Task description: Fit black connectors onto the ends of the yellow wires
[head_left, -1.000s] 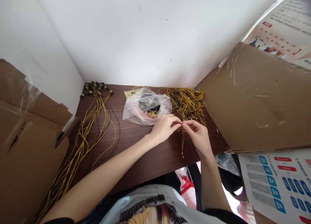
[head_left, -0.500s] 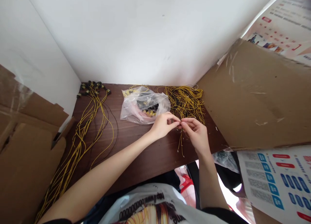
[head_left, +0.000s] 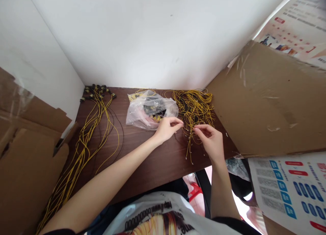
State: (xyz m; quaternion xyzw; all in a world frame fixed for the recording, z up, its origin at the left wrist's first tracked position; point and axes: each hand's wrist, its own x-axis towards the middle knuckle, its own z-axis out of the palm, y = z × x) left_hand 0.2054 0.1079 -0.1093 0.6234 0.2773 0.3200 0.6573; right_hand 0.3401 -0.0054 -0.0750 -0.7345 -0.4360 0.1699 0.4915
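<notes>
So both hands, left hand (head_left: 164,130) and right hand (head_left: 214,143), are in a fingertip pinch, slightly apart; can't tell if either grips a strand. The tangled heap of thin yellow and black wires (head_left: 196,104) sits on the dark brown wooden table (head_left: 142,163), right of the clear plastic bag (head_left: 134,115). I'd pinch near the tips, tug gently.

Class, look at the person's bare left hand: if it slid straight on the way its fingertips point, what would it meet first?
Probably the thin yellow wires, whose loose ends lie just past the left hand, short of the right hand; depth is unclear.
</notes>
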